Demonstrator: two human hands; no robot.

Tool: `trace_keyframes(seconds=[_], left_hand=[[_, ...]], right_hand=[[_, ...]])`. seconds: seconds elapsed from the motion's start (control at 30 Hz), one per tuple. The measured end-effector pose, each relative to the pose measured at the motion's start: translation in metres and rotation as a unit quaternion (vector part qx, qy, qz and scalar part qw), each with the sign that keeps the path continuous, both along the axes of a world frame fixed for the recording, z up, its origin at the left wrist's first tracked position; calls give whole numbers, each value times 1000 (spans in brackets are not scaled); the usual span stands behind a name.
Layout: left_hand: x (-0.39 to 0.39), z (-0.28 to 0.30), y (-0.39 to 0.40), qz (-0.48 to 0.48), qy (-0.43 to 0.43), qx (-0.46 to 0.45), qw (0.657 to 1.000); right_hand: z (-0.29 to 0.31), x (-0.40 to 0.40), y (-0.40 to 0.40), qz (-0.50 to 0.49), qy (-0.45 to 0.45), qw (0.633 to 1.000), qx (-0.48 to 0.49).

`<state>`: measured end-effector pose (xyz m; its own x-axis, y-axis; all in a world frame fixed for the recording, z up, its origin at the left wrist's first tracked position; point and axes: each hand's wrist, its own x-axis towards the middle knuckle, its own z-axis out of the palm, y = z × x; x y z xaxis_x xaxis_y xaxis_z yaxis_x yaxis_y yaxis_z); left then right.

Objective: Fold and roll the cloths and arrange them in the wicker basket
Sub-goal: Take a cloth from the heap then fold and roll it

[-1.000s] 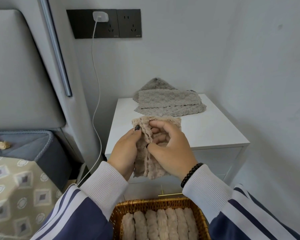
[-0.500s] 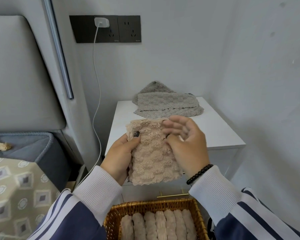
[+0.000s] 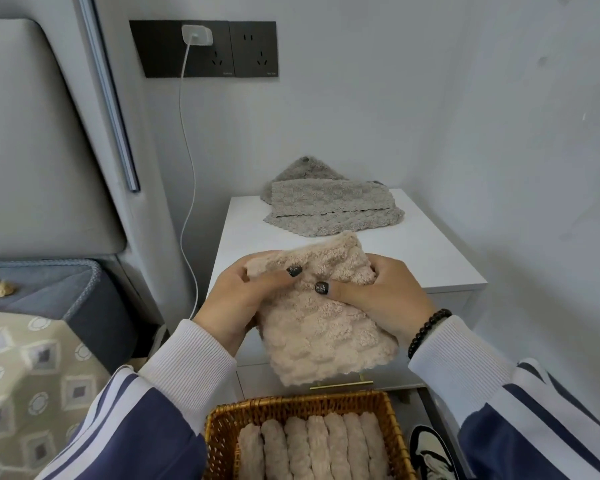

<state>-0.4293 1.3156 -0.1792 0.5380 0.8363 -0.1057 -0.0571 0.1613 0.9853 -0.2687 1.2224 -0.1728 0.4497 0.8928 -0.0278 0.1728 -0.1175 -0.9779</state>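
Since the earlier frame your right hand [image 3: 378,296] has closed from spread fingers onto the cloth, and the top edge of the beige cloth [image 3: 323,327] has been turned over into the start of a roll.

Head view. You hold the beige cloth in the air, in front of the near edge of the white nightstand [image 3: 430,258] and above the wicker basket [image 3: 222,427]. Your left hand [image 3: 243,299] grips the cloth's upper left corner, thumb on the front face and fingers curled behind. The right hand grips the upper right corner in the same way, thumb pressed on the front beside the left thumb. Below the thumbs the cloth hangs free, its lower edge just above the far rim of the basket. Inside the basket a row of rolled cloths [image 3: 312,448] lies side by side, filling most of the visible width. Two grey cloths [image 3: 329,206] lie flat at the far edge of the nightstand top, against the wall, well apart from your hands. A white charger cable [image 3: 187,188] runs down the wall from the socket to the left of the nightstand.

Step in hand, as judged: rolling the folded cloth. Keep both thumbs level so the roll stays straight, and turn the edge down evenly with steady tension. Thick pile will likely spring open, so hold the finished roll firmly. Match its width to the rolls already placed, then seat it in whatever space remains.
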Motion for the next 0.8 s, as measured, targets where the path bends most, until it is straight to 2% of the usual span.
trace_keyframes(seconds=[0.07, 0.17, 0.27, 0.37, 0.47, 0.57, 0.67, 0.73, 0.8], left_hand=[[-2, -3, 4, -35, 56, 47, 997], [-2, -6, 4, -146, 122, 79, 979], [4, -12, -2, -203, 185, 96, 957], [8, -16, -8, -203, 174, 73, 961], [9, -14, -6, -172, 116, 46, 977], [11, -10, -7, -135, 62, 18, 989], [13, -6, -12, -107, 5, -13, 994], [15, -6, -15, -83, -31, -28, 996], [18, -6, -16, -59, -66, -48, 995]], right_hand=[[1, 4, -4, 29, -64, 997, -34], [2, 8, -10, 77, -177, 977, -88], [-1, 9, -13, 123, -222, 960, -121], [-3, 18, -17, 156, -207, 954, -151], [5, 37, -25, 134, -188, 960, -157], [11, 57, -34, 86, -133, 979, -128], [11, 64, -38, 15, 1, 998, -60], [6, 60, -36, -31, 111, 993, -23], [-2, 49, -33, -17, 224, 974, -23]])
